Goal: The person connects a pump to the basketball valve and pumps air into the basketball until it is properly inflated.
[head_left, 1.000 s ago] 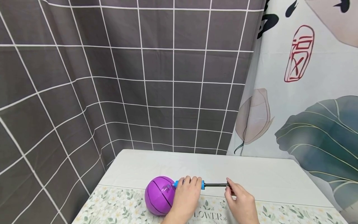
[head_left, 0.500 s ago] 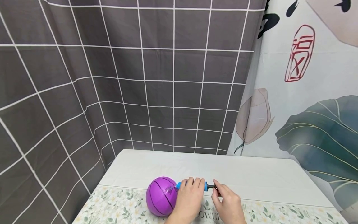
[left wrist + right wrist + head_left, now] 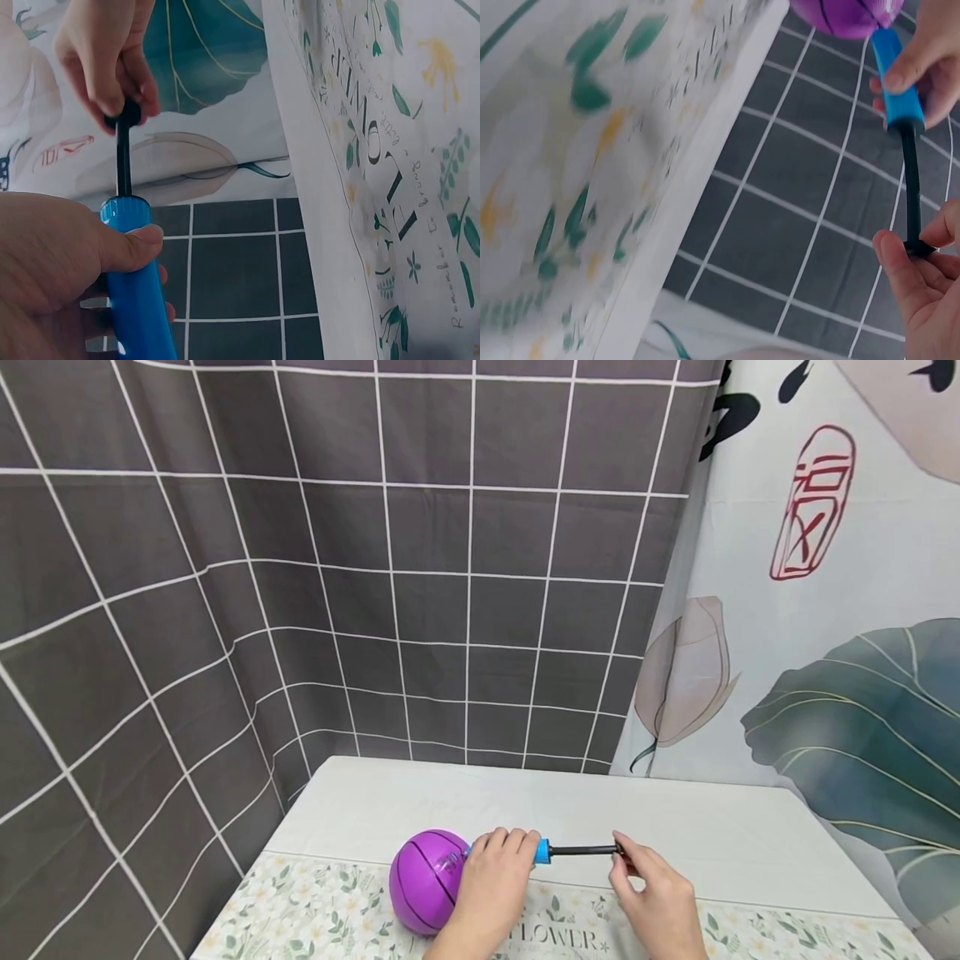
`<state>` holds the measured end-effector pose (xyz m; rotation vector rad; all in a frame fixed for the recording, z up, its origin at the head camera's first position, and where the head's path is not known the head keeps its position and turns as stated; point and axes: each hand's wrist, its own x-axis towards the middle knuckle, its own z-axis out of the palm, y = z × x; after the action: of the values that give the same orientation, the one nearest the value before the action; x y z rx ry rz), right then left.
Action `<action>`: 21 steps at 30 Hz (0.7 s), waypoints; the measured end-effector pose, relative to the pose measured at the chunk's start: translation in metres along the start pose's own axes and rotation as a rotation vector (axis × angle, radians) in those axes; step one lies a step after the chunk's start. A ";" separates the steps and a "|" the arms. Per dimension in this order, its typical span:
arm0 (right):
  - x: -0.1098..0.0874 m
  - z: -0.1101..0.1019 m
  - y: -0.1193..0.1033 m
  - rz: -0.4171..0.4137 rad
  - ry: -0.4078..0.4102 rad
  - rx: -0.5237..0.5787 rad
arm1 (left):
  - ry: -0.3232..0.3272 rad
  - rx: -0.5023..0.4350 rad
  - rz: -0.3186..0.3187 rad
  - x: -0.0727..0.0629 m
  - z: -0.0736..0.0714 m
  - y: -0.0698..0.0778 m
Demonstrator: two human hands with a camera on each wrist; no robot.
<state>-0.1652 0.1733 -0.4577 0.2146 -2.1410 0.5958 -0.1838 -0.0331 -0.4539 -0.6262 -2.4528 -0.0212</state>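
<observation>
A person's hands work side by side, apart, in the head view. L hand (image 3: 491,877), approx. 6 o'clock, is back-up, fingers bent over in a grip & aimed twd 1 o'clock, w/ L wrist (image 3: 453,941) running out at the bottom edge. R hand (image 3: 660,893), nr 5 o'clock, leans twd 11, thumb & index fingertips drawn tog. in a pinch. L-wrist view: L hand at 8 o'clock, L thumb (image 3: 131,249) laid across twd 3, other fingers wrapped behind; R hand btwn 10 & 11, digits pointing approx. 6. R-wrist view: R hand at 4 o'clock, L at 2.
</observation>
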 end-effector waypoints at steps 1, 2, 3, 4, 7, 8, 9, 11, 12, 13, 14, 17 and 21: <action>0.001 -0.002 0.003 0.008 0.004 -0.003 | -0.002 0.000 -0.001 0.000 0.000 -0.001; 0.001 -0.005 0.006 0.017 0.007 -0.004 | -0.003 -0.002 -0.002 0.000 0.000 -0.001; 0.001 -0.007 0.008 0.029 0.009 -0.007 | -0.004 -0.002 -0.003 0.000 0.000 -0.001; 0.001 -0.009 0.010 0.044 0.010 -0.012 | -0.003 -0.003 -0.002 0.000 0.000 -0.002; 0.001 -0.012 0.014 0.087 0.003 -0.026 | -0.007 -0.005 0.004 0.001 0.000 -0.001; 0.000 -0.012 0.014 0.101 -0.002 -0.029 | -0.010 -0.007 0.006 0.001 0.000 -0.001; -0.001 -0.011 0.015 0.110 -0.007 -0.031 | -0.013 -0.008 0.007 0.001 0.001 -0.001; -0.003 -0.009 0.014 0.113 -0.011 -0.024 | -0.015 -0.011 0.010 0.001 0.001 0.000; -0.004 -0.008 0.014 0.108 -0.009 -0.016 | -0.012 -0.009 0.012 0.001 0.001 0.000; -0.005 -0.006 0.013 0.100 -0.007 -0.008 | -0.008 -0.007 0.014 0.001 0.001 0.000; -0.006 -0.005 0.011 0.091 -0.005 0.000 | -0.001 -0.004 0.017 0.001 0.002 0.001; -0.008 0.001 0.005 0.048 0.008 0.019 | 0.015 0.008 0.029 0.001 0.002 0.002; -0.010 0.009 -0.003 -0.006 0.004 0.031 | 0.009 0.021 0.043 0.002 0.001 0.007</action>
<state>-0.1638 0.1656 -0.4690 0.2366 -2.1278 0.6253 -0.1828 -0.0262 -0.4549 -0.6682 -2.4266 0.0192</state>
